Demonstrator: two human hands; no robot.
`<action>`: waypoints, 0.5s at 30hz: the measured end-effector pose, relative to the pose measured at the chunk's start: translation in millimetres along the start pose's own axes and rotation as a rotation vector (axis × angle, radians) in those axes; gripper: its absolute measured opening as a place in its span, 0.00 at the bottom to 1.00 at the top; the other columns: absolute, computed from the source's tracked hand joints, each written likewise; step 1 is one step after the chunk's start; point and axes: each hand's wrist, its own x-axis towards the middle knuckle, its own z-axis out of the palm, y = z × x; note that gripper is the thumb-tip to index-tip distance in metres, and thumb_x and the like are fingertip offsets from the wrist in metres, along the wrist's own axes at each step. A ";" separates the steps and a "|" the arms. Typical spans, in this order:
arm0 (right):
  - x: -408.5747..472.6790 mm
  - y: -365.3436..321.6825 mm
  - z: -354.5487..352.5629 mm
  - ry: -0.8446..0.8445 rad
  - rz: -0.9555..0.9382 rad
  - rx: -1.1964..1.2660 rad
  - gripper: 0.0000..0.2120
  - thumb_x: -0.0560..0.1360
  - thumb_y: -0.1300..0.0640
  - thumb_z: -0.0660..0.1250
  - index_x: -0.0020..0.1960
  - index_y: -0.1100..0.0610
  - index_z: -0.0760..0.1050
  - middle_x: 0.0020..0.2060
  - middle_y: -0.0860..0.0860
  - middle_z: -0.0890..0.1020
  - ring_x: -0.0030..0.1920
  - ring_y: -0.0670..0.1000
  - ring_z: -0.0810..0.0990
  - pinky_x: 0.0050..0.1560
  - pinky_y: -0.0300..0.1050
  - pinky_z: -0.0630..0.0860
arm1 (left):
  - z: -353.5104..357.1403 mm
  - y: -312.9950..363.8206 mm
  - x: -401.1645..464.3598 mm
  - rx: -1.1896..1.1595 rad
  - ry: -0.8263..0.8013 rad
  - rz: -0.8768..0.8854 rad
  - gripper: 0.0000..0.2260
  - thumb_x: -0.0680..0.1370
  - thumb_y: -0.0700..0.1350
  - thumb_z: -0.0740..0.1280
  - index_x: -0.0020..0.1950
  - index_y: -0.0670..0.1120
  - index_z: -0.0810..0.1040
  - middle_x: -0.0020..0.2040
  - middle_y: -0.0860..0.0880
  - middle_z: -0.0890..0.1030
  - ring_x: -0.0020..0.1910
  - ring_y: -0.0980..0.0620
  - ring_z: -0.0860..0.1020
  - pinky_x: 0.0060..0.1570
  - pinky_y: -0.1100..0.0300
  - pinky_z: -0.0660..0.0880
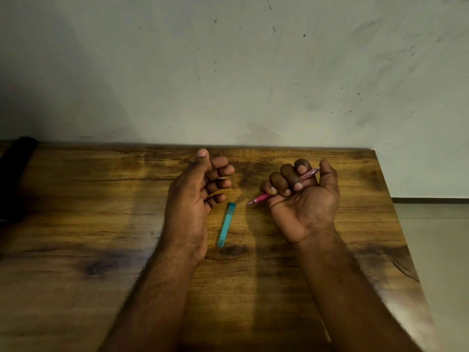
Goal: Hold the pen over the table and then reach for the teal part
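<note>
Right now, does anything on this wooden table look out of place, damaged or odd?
Nothing stands out. The right hand grips a pink pen in a fist, tip pointing left. A teal strip lies flat on the table between the hands, beside the empty left hand. The wall behind carries dark specks and smudges.

Quick count of what's on the desk

Two hands are seen: one left hand (193, 196) held empty with fingers loosely curled, and one right hand (303, 199) wrapped around a pen. One pink pen (261, 198) is counted, just the one, and one teal case (226, 224) is found lying flat between the hands. One wooden table (101, 224) is seen under it all, and one dark object (15, 179), too dim to be identified, is spotted at the far left edge.
</note>
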 end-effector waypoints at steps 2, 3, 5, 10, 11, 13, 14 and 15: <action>-0.1 0.9 0.0 0.001 -0.007 -0.002 0.23 0.82 0.41 0.52 0.35 0.54 0.66 0.24 0.48 0.61 0.29 0.48 0.54 0.35 0.45 0.62 | -0.1 0.2 -0.2 0.000 0.000 -0.001 0.19 0.82 0.60 0.60 0.53 0.49 0.85 0.51 0.48 0.88 0.47 0.53 0.83 0.47 0.56 0.76; 0.0 1.1 0.0 0.004 -0.017 -0.006 0.22 0.82 0.42 0.52 0.35 0.54 0.64 0.24 0.48 0.61 0.29 0.49 0.54 0.35 0.45 0.62 | 0.0 0.2 -0.1 0.000 0.000 -0.001 0.19 0.82 0.60 0.60 0.54 0.49 0.85 0.51 0.48 0.88 0.47 0.53 0.83 0.47 0.56 0.76; 0.2 0.9 0.1 0.010 -0.029 -0.007 0.22 0.82 0.43 0.52 0.34 0.53 0.63 0.24 0.48 0.61 0.28 0.48 0.56 0.34 0.44 0.62 | -0.2 -0.2 0.1 -0.002 0.002 -0.003 0.19 0.82 0.60 0.60 0.54 0.49 0.85 0.51 0.48 0.88 0.47 0.53 0.83 0.47 0.56 0.76; -0.1 3.0 0.9 0.012 -0.023 -0.011 0.23 0.82 0.40 0.52 0.35 0.54 0.64 0.24 0.48 0.62 0.28 0.48 0.57 0.35 0.45 0.61 | -1.4 -0.3 1.0 -0.006 0.002 -0.003 0.19 0.83 0.59 0.60 0.54 0.49 0.85 0.51 0.47 0.88 0.47 0.53 0.83 0.48 0.55 0.76; -0.2 3.4 0.9 0.012 -0.027 -0.015 0.22 0.82 0.42 0.52 0.34 0.54 0.64 0.23 0.48 0.61 0.28 0.48 0.57 0.35 0.45 0.61 | -1.7 -0.4 0.9 -0.005 0.001 -0.002 0.19 0.82 0.60 0.60 0.54 0.49 0.85 0.51 0.48 0.88 0.47 0.53 0.83 0.48 0.55 0.76; -0.2 3.9 1.2 0.011 -0.025 -0.018 0.22 0.82 0.42 0.53 0.34 0.54 0.64 0.24 0.48 0.61 0.28 0.48 0.57 0.35 0.45 0.62 | -2.3 -0.1 0.7 -0.009 0.004 -0.001 0.19 0.82 0.60 0.60 0.54 0.49 0.85 0.51 0.48 0.88 0.47 0.53 0.83 0.47 0.56 0.76; -0.3 4.0 1.4 0.011 -0.020 -0.019 0.23 0.82 0.42 0.52 0.34 0.54 0.64 0.24 0.48 0.62 0.28 0.48 0.57 0.35 0.45 0.62 | -2.4 0.2 0.8 -0.011 0.005 -0.002 0.19 0.82 0.60 0.60 0.54 0.49 0.85 0.51 0.48 0.88 0.47 0.53 0.83 0.47 0.56 0.76; -0.3 4.3 1.7 0.012 -0.013 -0.022 0.23 0.82 0.40 0.52 0.35 0.54 0.65 0.24 0.48 0.62 0.28 0.48 0.57 0.35 0.45 0.62 | -2.4 0.7 0.9 -0.012 0.005 -0.003 0.19 0.82 0.60 0.60 0.54 0.49 0.85 0.50 0.48 0.88 0.47 0.53 0.83 0.47 0.56 0.76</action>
